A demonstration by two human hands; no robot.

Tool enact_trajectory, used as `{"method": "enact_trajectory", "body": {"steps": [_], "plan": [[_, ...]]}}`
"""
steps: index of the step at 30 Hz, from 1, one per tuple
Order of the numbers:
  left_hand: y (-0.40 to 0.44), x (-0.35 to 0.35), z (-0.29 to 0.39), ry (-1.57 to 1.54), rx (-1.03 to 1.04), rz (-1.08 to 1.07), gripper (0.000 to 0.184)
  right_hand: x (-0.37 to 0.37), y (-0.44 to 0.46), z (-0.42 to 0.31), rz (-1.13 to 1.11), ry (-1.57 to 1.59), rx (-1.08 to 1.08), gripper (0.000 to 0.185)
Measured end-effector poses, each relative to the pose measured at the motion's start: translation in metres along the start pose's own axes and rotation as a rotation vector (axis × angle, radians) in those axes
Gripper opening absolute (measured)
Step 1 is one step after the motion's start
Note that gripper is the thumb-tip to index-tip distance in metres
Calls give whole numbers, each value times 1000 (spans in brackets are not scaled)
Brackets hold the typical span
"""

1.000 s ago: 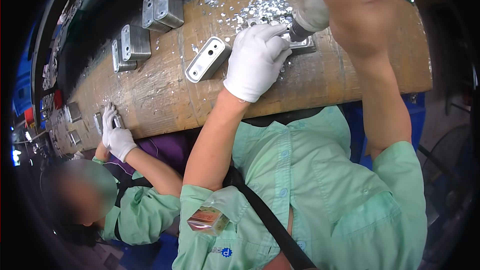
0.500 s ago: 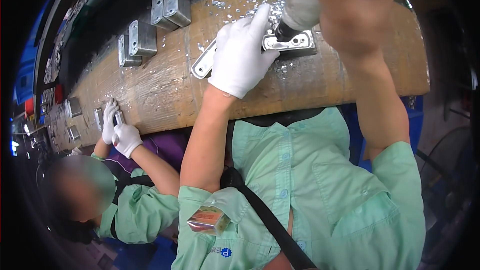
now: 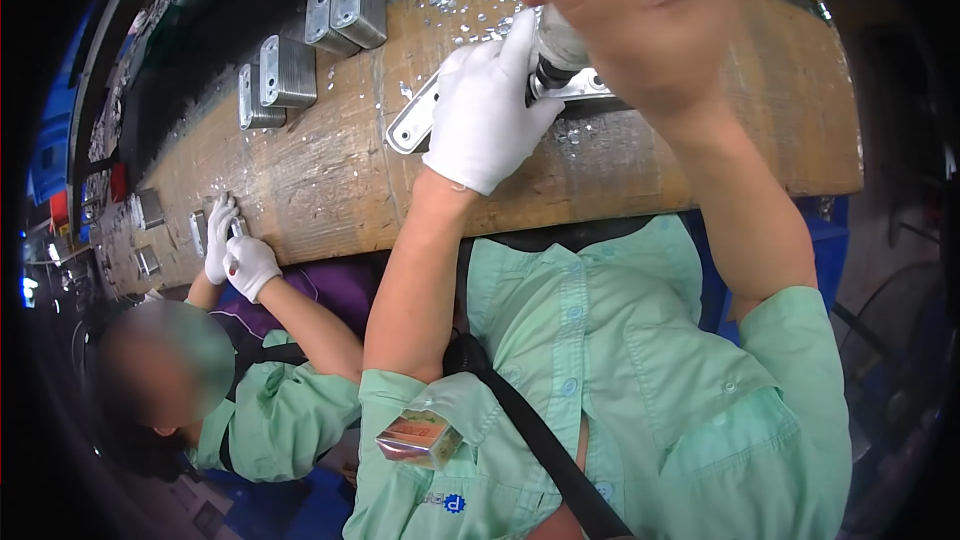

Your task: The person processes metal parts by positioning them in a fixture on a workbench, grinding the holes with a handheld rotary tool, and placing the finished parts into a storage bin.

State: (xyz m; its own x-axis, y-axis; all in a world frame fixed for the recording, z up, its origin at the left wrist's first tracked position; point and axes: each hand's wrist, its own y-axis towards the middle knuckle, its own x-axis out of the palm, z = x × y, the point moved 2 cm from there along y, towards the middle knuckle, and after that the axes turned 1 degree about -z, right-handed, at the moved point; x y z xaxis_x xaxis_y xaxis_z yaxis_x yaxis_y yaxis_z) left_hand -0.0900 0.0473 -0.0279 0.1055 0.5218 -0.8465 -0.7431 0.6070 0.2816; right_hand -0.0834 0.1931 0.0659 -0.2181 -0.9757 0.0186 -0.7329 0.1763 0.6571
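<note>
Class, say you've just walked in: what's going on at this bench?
The person's bare right hand grips a handheld tool, its dark tip down by a metal part on the bench. The white-gloved left hand is beside that tip, partly hiding a second metal part. Finned blocks stand farther left, and a co-worker's gloved hands are at the bench too.

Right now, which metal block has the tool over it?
The block right of the gloved left hand, beneath the tool in the bare right hand. Another block shows left of that glove; other blocks sit farther left.
</note>
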Motion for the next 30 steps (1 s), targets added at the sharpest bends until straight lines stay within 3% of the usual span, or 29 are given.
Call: {"method": "enact_trajectory", "body": {"steps": [4,7,9,11,13,16,22,26,30], "plan": [[2,3,-2,-11,-12,-34,83,-1,-4,10,13,7,-119,24],[6,2,6,-21,8,-67,83,-14,-9,-7,157,136,187,25],[9,3,11,-36,34,-39,81,-37,-11,-15,262,203,169,27],[10,8,16,-50,68,26,78,-72,-15,-28,313,147,134,27],[14,11,18,-49,51,-49,81,-103,-21,-31,312,46,115,24],[13,18,18,-55,95,33,73,-137,-44,-20,363,-103,155,21],[7,-22,27,71,129,79,78,-163,-79,-8,494,-152,310,26],[-31,-64,-4,164,45,221,77,-169,-81,3,490,-116,301,25],[-63,-73,-34,248,-197,130,71,-170,-80,8,500,-109,287,26]]}}
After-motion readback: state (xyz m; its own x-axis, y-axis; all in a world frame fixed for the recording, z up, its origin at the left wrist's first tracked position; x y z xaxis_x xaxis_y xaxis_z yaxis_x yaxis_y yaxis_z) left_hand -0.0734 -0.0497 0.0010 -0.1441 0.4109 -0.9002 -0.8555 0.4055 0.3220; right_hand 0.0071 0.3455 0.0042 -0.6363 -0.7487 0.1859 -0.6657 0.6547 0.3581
